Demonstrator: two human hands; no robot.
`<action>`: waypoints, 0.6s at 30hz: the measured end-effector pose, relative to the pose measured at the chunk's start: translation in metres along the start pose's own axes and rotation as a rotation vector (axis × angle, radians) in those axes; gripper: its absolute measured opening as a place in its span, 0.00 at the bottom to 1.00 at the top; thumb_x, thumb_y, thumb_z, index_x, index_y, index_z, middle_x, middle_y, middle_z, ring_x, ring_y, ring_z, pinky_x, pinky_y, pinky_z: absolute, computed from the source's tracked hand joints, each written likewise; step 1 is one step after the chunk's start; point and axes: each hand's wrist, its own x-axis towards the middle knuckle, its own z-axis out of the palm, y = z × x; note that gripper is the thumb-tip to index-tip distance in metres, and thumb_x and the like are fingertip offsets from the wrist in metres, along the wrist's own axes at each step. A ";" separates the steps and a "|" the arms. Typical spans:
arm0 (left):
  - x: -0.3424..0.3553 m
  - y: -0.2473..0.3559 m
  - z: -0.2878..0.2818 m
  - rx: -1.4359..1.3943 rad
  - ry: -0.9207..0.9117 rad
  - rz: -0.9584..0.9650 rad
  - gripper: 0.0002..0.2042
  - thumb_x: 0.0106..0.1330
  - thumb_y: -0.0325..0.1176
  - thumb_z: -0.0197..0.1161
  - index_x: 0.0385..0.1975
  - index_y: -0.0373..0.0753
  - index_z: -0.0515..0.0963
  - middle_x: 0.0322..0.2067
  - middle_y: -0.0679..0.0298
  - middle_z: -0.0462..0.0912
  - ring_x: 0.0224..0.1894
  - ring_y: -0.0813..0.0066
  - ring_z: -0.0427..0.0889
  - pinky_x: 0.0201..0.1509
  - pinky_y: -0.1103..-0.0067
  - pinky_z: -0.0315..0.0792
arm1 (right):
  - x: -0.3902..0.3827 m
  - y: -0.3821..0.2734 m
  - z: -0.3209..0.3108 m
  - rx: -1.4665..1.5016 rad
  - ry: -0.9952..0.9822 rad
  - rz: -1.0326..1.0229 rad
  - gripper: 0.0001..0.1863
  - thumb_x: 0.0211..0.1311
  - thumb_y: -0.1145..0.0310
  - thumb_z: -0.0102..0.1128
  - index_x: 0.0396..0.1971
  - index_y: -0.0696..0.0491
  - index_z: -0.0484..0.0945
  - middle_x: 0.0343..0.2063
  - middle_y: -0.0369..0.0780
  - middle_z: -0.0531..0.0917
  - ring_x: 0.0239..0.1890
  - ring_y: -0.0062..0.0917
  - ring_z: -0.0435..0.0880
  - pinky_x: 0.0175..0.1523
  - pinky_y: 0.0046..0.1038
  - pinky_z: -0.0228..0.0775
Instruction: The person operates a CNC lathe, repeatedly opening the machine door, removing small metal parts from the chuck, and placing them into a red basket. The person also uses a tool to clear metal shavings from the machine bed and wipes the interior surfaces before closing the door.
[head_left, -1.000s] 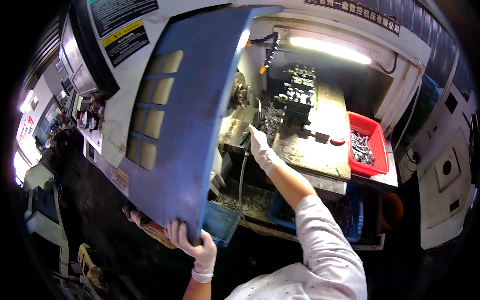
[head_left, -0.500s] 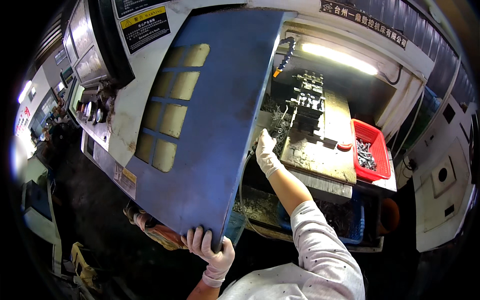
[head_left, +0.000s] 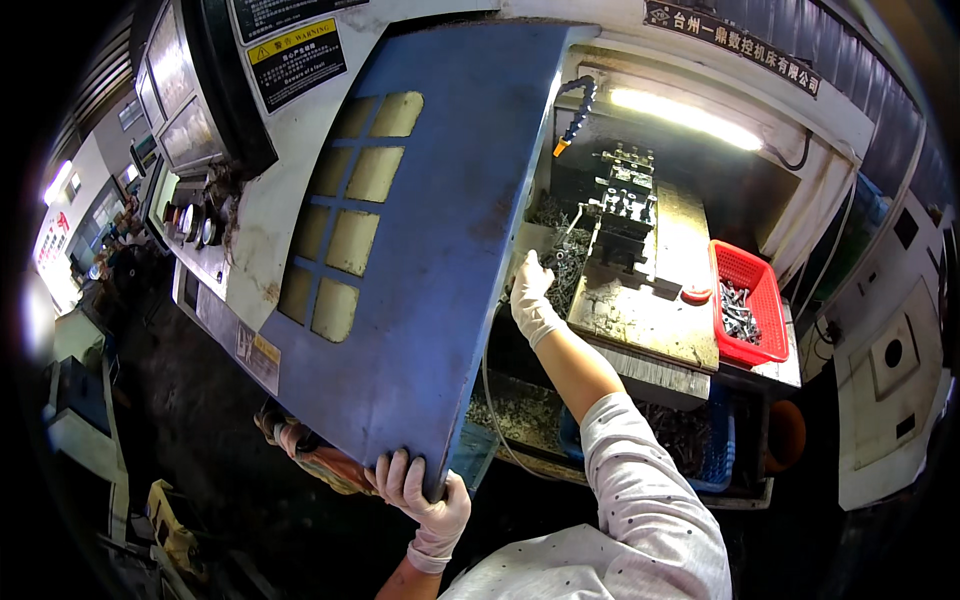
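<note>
My left hand [head_left: 425, 495], in a whitish glove, is closed around the lower corner of the blue sliding door [head_left: 440, 200] of a machine tool. The fingers lie over the door's face and the thumb is at its edge. My right hand [head_left: 534, 295], also gloved, reaches into the machine opening beside the door edge. Its fingers are curled, and what they hold is largely hidden. A thin hose [head_left: 488, 400] hangs down just below that hand. Beyond the fingers lies a heap of metal shavings [head_left: 568, 262], next to a tool block [head_left: 627, 205] on the machine bed.
A red plastic basket [head_left: 775, 345] of small metal parts stands right of the worn bed plate [head_left: 640, 318]. Below is a blue crate [head_left: 722, 450]. A segmented coolant hose [head_left: 577, 115] hangs near the lit lamp [head_left: 685, 118]. The control panel [head_left: 180, 90] is at the upper left.
The view has shifted slightly, so the machine sits a little further right. My left hand keeps its grip on the door corner. My right hand stays by the door edge, its fingers slightly turned.
</note>
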 end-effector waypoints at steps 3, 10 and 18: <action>-0.001 -0.002 0.001 0.018 0.010 -0.015 0.21 0.36 0.21 0.49 0.36 0.38 0.60 0.40 0.57 0.62 0.47 0.56 0.58 0.53 0.57 0.45 | -0.023 -0.021 0.003 0.153 -0.219 0.173 0.10 0.45 0.68 0.48 0.11 0.54 0.64 0.07 0.34 0.65 0.07 0.20 0.62 0.11 0.21 0.54; 0.001 0.001 0.001 0.023 0.061 -0.008 0.21 0.38 0.20 0.50 0.37 0.36 0.60 0.41 0.56 0.61 0.47 0.54 0.58 0.52 0.58 0.47 | -0.019 -0.051 0.006 0.021 -0.591 0.574 0.11 0.50 0.68 0.41 0.10 0.51 0.61 0.06 0.32 0.60 0.10 0.21 0.58 0.18 0.22 0.54; 0.007 0.006 0.008 0.046 0.087 -0.029 0.19 0.45 0.19 0.49 0.40 0.32 0.60 0.45 0.53 0.60 0.49 0.54 0.58 0.53 0.64 0.49 | -0.010 -0.121 -0.007 -0.149 -0.643 0.426 0.09 0.46 0.68 0.47 0.12 0.56 0.67 0.08 0.35 0.66 0.11 0.21 0.65 0.16 0.23 0.57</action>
